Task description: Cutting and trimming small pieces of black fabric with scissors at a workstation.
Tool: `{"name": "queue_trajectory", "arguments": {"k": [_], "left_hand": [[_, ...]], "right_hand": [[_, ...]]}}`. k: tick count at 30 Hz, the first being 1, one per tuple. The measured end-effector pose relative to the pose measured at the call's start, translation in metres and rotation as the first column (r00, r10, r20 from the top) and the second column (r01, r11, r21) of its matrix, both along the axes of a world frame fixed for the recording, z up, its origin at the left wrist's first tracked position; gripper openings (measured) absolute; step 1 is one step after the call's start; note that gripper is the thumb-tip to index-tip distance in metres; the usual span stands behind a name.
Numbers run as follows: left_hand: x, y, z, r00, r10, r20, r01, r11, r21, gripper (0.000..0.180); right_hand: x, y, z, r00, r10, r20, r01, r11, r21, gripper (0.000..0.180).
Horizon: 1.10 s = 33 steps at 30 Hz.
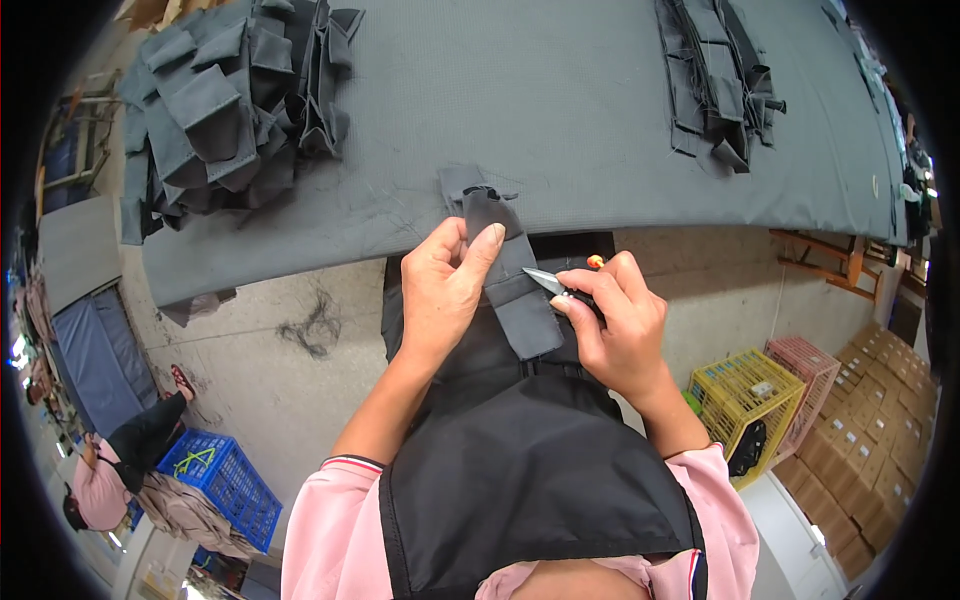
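A narrow dark grey sewn fabric strip (527,318) lies across the table's near edge and hangs down over my black apron. My left hand (445,285) pinches the strip near its folded upper part, thumb on top. In my right hand (622,325) is a pair of small thread snips (545,281) with pointed metal blades and a dark handle. The blade tips touch or nearly touch the strip at a cross seam. A small orange piece (596,262) shows beside my right fingers; what it belongs to is unclear.
The grey-covered table (520,100) holds a large heap of sewn grey pieces (215,100) at left and a smaller stack (715,80) at right. Below stand a blue crate (225,485), a yellow crate (745,400) and cardboard boxes (860,440). Another person (105,480) sits at lower left.
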<state>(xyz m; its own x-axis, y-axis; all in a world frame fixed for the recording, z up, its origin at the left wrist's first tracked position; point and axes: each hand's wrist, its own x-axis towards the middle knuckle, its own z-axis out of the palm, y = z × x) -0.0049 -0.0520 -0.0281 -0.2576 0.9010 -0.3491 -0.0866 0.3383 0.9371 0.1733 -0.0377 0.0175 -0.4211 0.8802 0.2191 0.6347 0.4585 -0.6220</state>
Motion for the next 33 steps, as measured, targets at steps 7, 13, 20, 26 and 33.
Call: {"name": "queue_trajectory", "arguments": {"k": [7, 13, 20, 26, 33], "left_hand": [[-0.022, 0.015, -0.013, 0.616, -0.111, 0.78, -0.036, 0.985, 0.169, 0.017], [-0.002, 0.026, -0.023, 0.78, 0.11, 0.617, -0.148, 0.989, 0.011, 0.026], [-0.008, 0.035, -0.013, 0.921, -0.022, 0.388, -0.074, 0.97, 0.23, 0.027], [-0.017, 0.037, 0.009, 0.964, 0.04, 0.261, -0.122, 0.945, 0.303, 0.024], [-0.078, 0.069, 0.059, 0.801, 0.057, -0.595, 0.243, 0.878, 0.412, 0.012]], "right_hand": [[0.009, 0.012, -0.012, 0.799, -0.375, -0.471, -0.005, 0.778, -0.628, 0.031], [0.001, 0.008, -0.003, 0.786, -0.397, -0.474, 0.006, 0.772, -0.636, 0.02], [0.002, 0.012, -0.009, 0.793, -0.417, -0.444, -0.076, 0.655, -0.751, 0.012], [0.0, 0.009, -0.015, 0.873, -0.047, -0.486, -0.385, 0.547, -0.743, 0.012], [0.02, 0.048, 0.0, 0.784, -0.43, -0.448, -0.058, 0.668, -0.742, 0.021]]}}
